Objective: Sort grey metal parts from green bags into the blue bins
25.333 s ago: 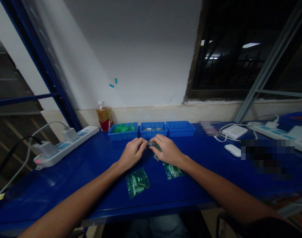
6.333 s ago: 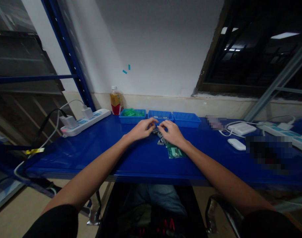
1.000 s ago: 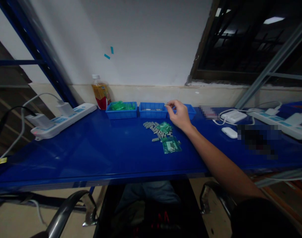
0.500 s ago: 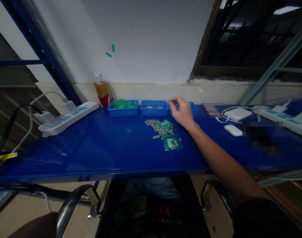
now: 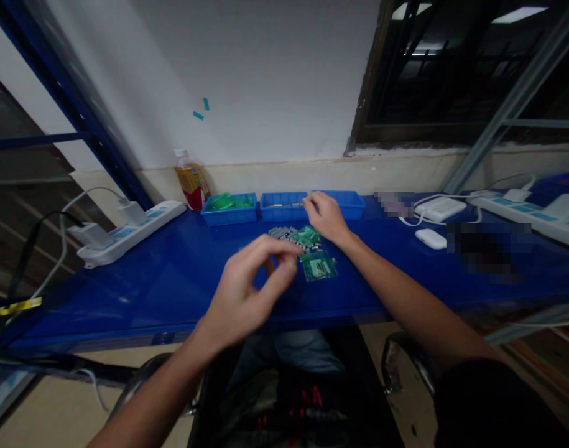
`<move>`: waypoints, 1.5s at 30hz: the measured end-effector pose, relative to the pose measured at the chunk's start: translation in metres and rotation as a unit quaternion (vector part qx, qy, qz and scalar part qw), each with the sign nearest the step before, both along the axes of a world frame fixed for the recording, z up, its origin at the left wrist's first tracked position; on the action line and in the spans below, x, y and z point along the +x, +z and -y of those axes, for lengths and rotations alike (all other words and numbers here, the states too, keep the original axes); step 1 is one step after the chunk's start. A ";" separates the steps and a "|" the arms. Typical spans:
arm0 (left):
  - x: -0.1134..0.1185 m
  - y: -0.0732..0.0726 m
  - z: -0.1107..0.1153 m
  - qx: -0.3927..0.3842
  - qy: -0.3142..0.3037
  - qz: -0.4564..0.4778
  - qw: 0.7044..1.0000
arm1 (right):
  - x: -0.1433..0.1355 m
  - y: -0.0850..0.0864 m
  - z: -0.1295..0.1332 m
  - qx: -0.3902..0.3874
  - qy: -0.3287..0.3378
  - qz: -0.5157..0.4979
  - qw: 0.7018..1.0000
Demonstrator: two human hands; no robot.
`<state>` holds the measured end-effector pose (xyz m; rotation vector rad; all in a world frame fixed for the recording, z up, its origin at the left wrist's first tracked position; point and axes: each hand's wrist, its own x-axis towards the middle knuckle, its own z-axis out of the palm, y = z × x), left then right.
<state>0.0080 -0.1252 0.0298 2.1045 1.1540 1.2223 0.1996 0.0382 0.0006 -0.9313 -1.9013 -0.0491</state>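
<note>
My left hand [image 5: 254, 283] hovers over the front of the table, left of a small green zip bag [image 5: 320, 266]. Its fingers are curved, with a slight gap between thumb and index finger, and nothing shows in them. My right hand [image 5: 328, 216] is at the right end of the middle blue bin [image 5: 284, 213], fingertips drawn together at its rim. What they hold, if anything, is too small to make out. Several small silver metal pieces [image 5: 279, 233] lie in a pile with another green bag [image 5: 307, 236] between my hands. A few thin metal pieces lie in the middle bin.
A blue bin [image 5: 231, 216] with green bags stands left, and another blue bin [image 5: 352, 205] right. Behind the left bin is a drink bottle [image 5: 191, 180]. Power strips [image 5: 135, 233] with cables lie at both sides. A white case [image 5: 431, 239] sits at right.
My left hand has come into view from the lower left, over the table. My right hand has shifted left and lower towards the middle bin. The camera view has moved slightly.
</note>
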 end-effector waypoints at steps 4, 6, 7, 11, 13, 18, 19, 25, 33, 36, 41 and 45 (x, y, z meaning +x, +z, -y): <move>0.008 -0.017 -0.084 0.073 0.041 -0.120 0.989 | -0.013 -0.006 0.003 -0.032 0.005 0.001 0.999; 0.010 -0.025 -0.117 0.115 0.026 -0.162 0.980 | -0.017 -0.009 0.003 -0.044 0.007 -0.001 0.999; 0.012 -0.027 -0.127 0.134 0.024 -0.171 0.976 | -0.019 -0.011 0.002 -0.047 0.005 -0.001 0.999; 0.019 -0.032 -0.141 0.173 0.047 -0.148 0.973 | -0.020 -0.017 -0.001 -0.052 0.000 -0.006 0.999; 0.019 -0.031 -0.139 0.173 0.052 -0.139 0.974 | -0.020 -0.018 -0.002 -0.051 0.005 -0.009 0.999; 0.011 -0.026 -0.133 0.148 0.048 -0.110 0.982 | -0.026 -0.014 0.005 -0.064 0.031 -0.005 0.997; 0.009 -0.026 -0.133 0.130 0.052 -0.087 0.986 | -0.027 -0.014 0.007 -0.065 0.039 -0.008 0.997; 0.006 -0.037 -0.142 -0.018 0.018 0.082 0.996 | -0.024 -0.009 0.016 -0.017 0.091 0.009 0.996; 0.001 -0.044 -0.150 -0.019 -0.025 -0.070 0.997 | -0.007 -0.008 -0.004 -0.002 0.021 0.044 0.999; 0.000 -0.045 -0.148 0.052 -0.030 -0.238 0.969 | 0.016 -0.013 -0.026 -0.018 -0.111 0.040 0.993; 0.007 -0.041 -0.142 0.052 0.016 -0.341 0.938 | 0.039 -0.022 -0.049 -0.110 -0.265 0.072 0.955; 0.009 -0.037 -0.139 0.034 0.035 -0.354 0.934 | 0.036 -0.023 -0.052 -0.155 -0.279 0.098 0.943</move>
